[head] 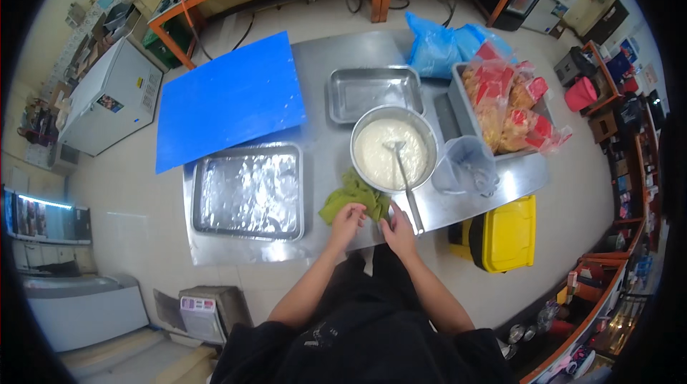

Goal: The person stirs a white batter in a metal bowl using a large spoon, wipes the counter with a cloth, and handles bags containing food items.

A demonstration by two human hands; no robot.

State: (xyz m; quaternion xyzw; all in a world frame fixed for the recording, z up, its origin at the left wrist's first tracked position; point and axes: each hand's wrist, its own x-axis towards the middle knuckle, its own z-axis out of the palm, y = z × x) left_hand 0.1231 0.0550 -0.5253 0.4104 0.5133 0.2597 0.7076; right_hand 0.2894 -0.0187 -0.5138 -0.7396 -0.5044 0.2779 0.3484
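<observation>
A green cloth [343, 199] lies crumpled on the steel table [322, 247] near its front edge. My left hand [348, 221] is at the cloth's lower left part, its fingers bent; whether it pinches the fabric is unclear. My right hand [398, 231] touches or nearly touches the cloth's right end, thumb and fingers apart. Just beyond the cloth stands a round metal bowl [355, 154] of pale, thick batter [375, 142]. A long-handled metal utensil [409, 196] leans in it, handle towards me. On the left is a rectangular metal pan [247, 191] with a shiny, greasy-looking inside.
An empty metal pan [375, 95] stands behind the bowl, a blue sheet [231, 99] at the back left. To the right are a clear plastic jug [461, 164], a grey tub [467, 110] with bagged food [515, 99] and blue bags [435, 48]. A yellow bin [510, 236] stands beyond the edge.
</observation>
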